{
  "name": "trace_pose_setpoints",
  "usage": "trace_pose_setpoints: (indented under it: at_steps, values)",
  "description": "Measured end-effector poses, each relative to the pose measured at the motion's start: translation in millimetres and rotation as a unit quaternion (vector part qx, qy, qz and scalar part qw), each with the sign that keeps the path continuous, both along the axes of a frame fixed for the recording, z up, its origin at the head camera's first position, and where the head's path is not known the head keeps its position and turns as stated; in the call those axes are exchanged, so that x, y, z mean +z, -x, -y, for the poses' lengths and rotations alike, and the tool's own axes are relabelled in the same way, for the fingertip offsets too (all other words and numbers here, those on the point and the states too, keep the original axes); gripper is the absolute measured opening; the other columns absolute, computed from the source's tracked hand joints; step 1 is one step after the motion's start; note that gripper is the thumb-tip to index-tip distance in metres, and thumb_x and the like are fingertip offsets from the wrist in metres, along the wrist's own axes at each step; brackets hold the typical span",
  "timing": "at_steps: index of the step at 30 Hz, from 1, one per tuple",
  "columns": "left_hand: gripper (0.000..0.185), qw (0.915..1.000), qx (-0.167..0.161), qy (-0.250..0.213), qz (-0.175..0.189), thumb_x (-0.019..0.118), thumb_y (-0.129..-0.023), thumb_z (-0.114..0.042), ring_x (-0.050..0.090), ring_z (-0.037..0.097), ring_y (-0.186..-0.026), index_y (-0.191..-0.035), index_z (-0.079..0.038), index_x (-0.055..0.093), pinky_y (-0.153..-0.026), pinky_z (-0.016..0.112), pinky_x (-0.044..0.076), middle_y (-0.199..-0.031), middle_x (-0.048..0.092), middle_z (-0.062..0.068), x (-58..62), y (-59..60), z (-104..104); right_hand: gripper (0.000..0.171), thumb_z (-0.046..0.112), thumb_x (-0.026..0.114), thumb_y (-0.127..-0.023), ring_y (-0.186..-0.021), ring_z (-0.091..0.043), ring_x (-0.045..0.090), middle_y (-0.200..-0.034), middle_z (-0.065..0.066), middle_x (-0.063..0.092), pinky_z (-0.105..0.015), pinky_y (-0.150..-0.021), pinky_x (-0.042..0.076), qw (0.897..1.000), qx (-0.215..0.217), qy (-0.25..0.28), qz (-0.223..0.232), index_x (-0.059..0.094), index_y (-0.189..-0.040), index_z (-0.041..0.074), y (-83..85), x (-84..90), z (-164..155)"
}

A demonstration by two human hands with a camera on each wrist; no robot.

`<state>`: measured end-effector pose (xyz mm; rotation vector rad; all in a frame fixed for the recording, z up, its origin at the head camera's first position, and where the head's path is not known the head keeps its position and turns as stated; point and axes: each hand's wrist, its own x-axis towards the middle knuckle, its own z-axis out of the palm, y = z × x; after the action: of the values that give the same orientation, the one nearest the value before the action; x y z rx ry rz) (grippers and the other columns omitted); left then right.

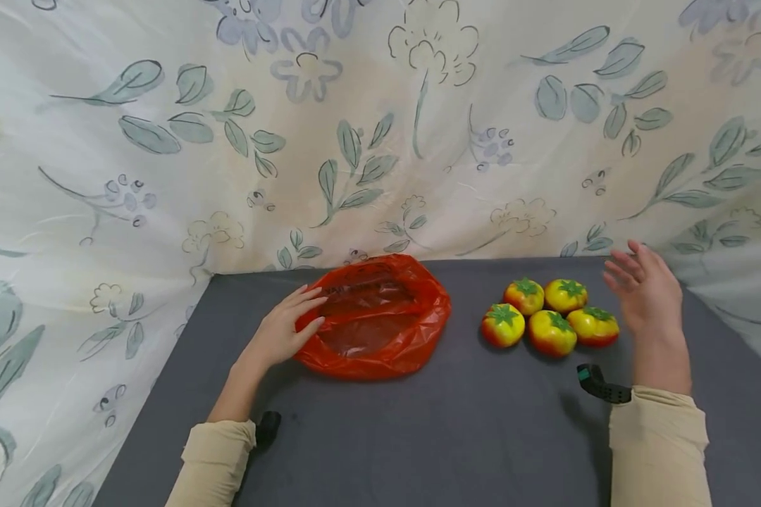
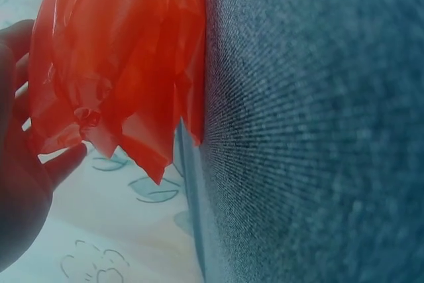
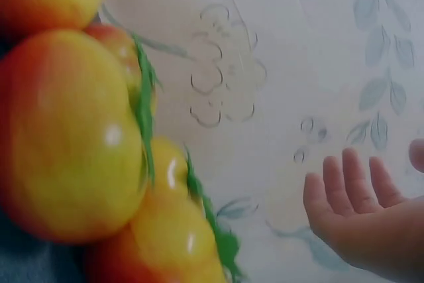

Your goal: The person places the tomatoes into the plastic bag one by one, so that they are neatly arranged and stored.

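A red plastic bag [image 1: 368,320] sits on the dark table with its mouth spread wide, and faint printing shows inside. At its left rim is my left hand [image 1: 289,325], fingers nearly straight and reaching over the edge. From the left wrist view, the crinkled side of the bag [image 2: 119,64] hides part of those fingers. Several yellow-and-red tomatoes [image 1: 552,334] with green leafy tops are grouped to the right of the bag. My right hand [image 1: 652,289] is raised just right of them, palm turned inward and fingers loosely bent, holding nothing; the tomatoes [image 3: 73,137] loom close in the right wrist view.
A dark grey cloth [image 1: 456,429] covers the table. Behind it and along both sides hangs a pale curtain [image 1: 355,141] printed with leaves and flowers. Each wrist wears a black band, such as the right strap [image 1: 602,386].
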<state>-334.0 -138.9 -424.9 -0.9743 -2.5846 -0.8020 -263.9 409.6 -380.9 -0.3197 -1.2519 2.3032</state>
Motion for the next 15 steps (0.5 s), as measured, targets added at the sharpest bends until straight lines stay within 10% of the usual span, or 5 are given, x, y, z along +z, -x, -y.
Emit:
trace_pose_setpoints:
  at_steps: [15]
  values:
    - [0.044, 0.9999, 0.001, 0.006, 0.01, 0.067, -0.089, -0.014, 0.03, 0.031, -0.137, -0.131, -0.003, 0.058, -0.105, 0.057, 0.028, -0.14, 0.048, 0.014, -1.1, 1.4, 3.7, 0.072, 0.042, 0.076, -0.076, -0.103, -0.014, 0.056, -0.122, 0.004, 0.058, -0.025, -0.075, 0.051, 0.993, 0.035, -0.031, 0.107, 0.043, -0.139, 0.03, 35.2, -90.5, -105.7]
